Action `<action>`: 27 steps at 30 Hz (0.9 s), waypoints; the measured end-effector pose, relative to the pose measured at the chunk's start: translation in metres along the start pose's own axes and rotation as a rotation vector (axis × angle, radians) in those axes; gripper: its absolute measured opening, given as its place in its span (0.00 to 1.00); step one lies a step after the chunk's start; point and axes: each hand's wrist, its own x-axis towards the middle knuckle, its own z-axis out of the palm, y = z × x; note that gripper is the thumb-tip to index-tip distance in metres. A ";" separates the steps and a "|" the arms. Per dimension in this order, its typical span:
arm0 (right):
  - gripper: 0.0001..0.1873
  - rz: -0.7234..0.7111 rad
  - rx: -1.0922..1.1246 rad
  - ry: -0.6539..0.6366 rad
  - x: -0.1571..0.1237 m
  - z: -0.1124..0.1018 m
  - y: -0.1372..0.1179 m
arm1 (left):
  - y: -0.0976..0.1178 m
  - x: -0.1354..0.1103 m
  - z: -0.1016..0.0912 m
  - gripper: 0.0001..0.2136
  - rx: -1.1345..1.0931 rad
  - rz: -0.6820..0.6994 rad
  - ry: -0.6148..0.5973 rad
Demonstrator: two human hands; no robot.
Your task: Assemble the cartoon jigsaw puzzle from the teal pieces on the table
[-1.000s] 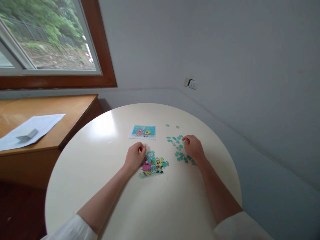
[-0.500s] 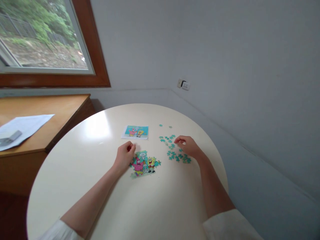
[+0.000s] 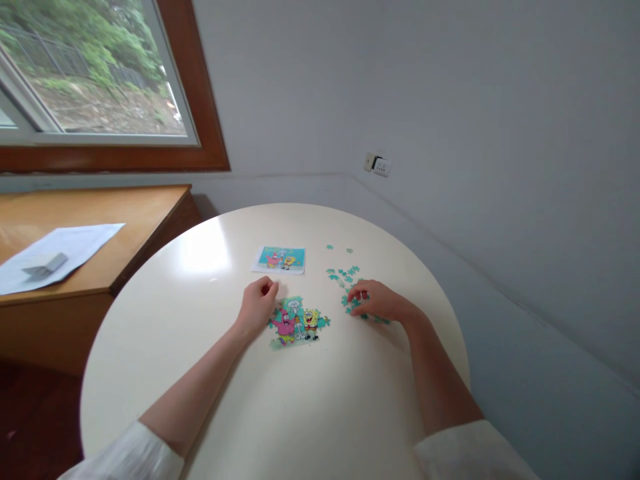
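A partly joined jigsaw puzzle (image 3: 299, 327) with pink, yellow and pale cartoon figures lies on the table. My left hand (image 3: 258, 303) rests at its upper left, fingers curled in with thumb against forefinger; no piece shows in them. Over the loose green puzzle pieces (image 3: 346, 273) on the right is my right hand (image 3: 380, 300), its thumb and fingers curved but apart. It covers some of those pieces, and whether the fingertips touch any cannot be made out. Beyond the puzzle sits a small picture card (image 3: 283, 259) with the same figures.
The round white table (image 3: 310, 413) reaches close to the wall. Two stray pieces lie near its far side, one of them a puzzle piece (image 3: 349, 251). At left, a wooden desk (image 3: 150, 207) holds a paper sheet (image 3: 90, 237) and a small white box (image 3: 45, 264).
My right hand has come down and nearer over the loose pieces, and its fingers have spread from a pinch. My left hand stays beside the puzzle. The view has shifted slightly left.
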 end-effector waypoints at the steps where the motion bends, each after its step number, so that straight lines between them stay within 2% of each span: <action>1: 0.10 0.005 -0.006 0.003 0.001 0.000 0.000 | 0.000 0.000 0.000 0.13 -0.003 0.000 0.001; 11: 0.06 0.056 -0.028 -0.009 0.001 0.002 -0.002 | -0.002 0.001 0.002 0.13 -0.020 0.019 0.015; 15: 0.05 0.086 0.026 -0.025 0.001 0.002 -0.004 | -0.002 0.001 0.003 0.13 -0.023 0.021 0.014; 20: 0.04 0.077 0.202 -0.065 0.001 0.005 -0.006 | -0.003 0.001 0.003 0.13 -0.024 0.013 0.011; 27: 0.13 -0.046 0.627 0.144 0.010 0.016 -0.009 | -0.004 0.001 0.003 0.14 -0.017 0.003 0.002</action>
